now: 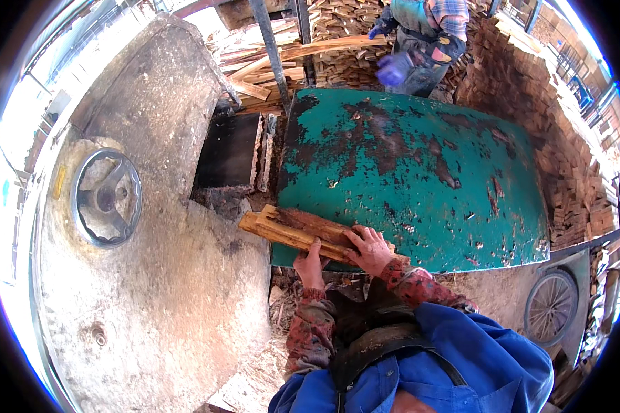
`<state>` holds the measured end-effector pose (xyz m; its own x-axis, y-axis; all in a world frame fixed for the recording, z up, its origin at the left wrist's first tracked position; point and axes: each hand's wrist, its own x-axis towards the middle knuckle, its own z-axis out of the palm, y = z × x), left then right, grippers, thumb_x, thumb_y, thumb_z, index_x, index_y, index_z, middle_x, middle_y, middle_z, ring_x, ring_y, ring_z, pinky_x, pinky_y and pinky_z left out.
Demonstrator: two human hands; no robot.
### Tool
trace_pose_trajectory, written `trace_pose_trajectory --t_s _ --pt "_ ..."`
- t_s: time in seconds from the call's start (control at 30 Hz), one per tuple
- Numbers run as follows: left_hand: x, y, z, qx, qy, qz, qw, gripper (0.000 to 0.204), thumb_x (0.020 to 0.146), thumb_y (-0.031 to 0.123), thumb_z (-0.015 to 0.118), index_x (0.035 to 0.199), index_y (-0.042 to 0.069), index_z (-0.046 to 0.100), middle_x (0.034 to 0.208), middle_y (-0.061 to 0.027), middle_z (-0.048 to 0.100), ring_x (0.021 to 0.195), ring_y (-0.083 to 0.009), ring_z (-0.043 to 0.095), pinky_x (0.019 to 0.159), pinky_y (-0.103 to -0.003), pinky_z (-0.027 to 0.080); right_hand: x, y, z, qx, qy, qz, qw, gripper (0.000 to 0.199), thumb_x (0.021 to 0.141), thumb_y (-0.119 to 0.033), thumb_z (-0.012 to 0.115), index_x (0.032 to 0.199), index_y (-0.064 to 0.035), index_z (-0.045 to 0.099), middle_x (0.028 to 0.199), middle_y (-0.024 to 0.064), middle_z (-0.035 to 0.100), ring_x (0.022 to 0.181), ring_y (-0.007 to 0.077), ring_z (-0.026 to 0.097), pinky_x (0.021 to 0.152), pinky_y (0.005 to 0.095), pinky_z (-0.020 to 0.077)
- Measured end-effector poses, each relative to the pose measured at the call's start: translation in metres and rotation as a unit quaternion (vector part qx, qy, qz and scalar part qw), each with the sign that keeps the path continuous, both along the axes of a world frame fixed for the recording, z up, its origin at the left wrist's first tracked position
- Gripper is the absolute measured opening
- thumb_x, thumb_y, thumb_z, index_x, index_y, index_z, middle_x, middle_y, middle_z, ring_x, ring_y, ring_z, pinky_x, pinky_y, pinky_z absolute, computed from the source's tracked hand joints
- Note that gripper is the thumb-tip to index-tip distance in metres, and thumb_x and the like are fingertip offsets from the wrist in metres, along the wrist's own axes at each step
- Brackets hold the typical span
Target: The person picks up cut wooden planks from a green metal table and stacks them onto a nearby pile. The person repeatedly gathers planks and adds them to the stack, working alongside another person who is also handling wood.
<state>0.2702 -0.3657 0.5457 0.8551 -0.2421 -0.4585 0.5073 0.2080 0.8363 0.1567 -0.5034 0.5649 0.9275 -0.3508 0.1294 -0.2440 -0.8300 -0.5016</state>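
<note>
Rough wood slats (293, 236), bundled together with brown bark showing on one of them, lie slantwise across the near left corner of the green table (475, 199). Their left ends stick out past the table toward the machine. My left hand (311, 266) grips them from the near edge, its thumb up against the side and its other fingers hidden underneath. Over the right part of the slats is my right hand (370, 251), with its fingers bent across their top. Both my sleeves are red and patterned.
A large dusty machine housing (158, 303) with a metal handwheel (107, 197) stands at left. Beside the table is a dark plate (229, 151). Across the table stands a co-worker (424, 48) in purple gloves. Stacked wood (523, 89) rises behind; a spoked wheel (552, 306) is at right.
</note>
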Motion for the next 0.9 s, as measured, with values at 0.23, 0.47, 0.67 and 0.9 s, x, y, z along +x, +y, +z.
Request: trace_pose_trajectory --t_s 0.23,0.47,0.67,0.9 --pt "0.0 -0.001 0.004 0.013 -0.018 0.01 1.0 0.045 0.087 0.019 0.073 0.125 0.001 0.055 0.118 -0.0101 0.062 0.097 -0.0214 0.064 0.071 -0.036 0.059 0.0 0.002 0.001 -0.007 -0.009 -0.002 1.0 0.052 0.087 -0.032 0.067 0.134 -0.0129 0.052 0.132 0.015 0.049 0.12 0.0357 0.047 0.098 0.0489 0.04" --pt "0.0 -0.001 0.007 0.03 -0.015 0.018 0.999 0.045 0.085 0.019 0.076 0.123 0.001 0.057 0.119 -0.0087 0.063 0.097 -0.0189 0.064 0.069 -0.033 0.058 0.0 0.0 -0.003 -0.013 -0.02 0.004 1.0 0.054 0.086 -0.032 0.068 0.134 -0.0131 0.052 0.131 0.0151 0.05 0.119 0.036 0.048 0.097 0.0491 0.0412" --pt "0.001 -0.001 -0.001 0.022 -0.02 0.022 0.999 0.043 0.086 0.016 0.075 0.122 -0.001 0.058 0.118 -0.0082 0.063 0.098 -0.0177 0.063 0.07 -0.032 0.057 0.0 0.0 -0.003 -0.008 -0.019 0.005 1.0 0.055 0.086 -0.031 0.068 0.135 -0.0132 0.052 0.132 0.0156 0.049 0.119 0.0365 0.048 0.097 0.0493 0.0411" --pt "0.002 -0.002 -0.008 0.003 -0.022 0.032 0.999 0.039 0.086 0.015 0.075 0.12 0.001 0.06 0.117 -0.0062 0.063 0.095 -0.0151 0.062 0.072 -0.029 0.056 0.0 -0.001 -0.006 -0.006 -0.005 0.005 1.0 0.056 0.084 -0.029 0.069 0.135 -0.013 0.051 0.132 0.0157 0.049 0.119 0.0366 0.048 0.097 0.0494 0.041"
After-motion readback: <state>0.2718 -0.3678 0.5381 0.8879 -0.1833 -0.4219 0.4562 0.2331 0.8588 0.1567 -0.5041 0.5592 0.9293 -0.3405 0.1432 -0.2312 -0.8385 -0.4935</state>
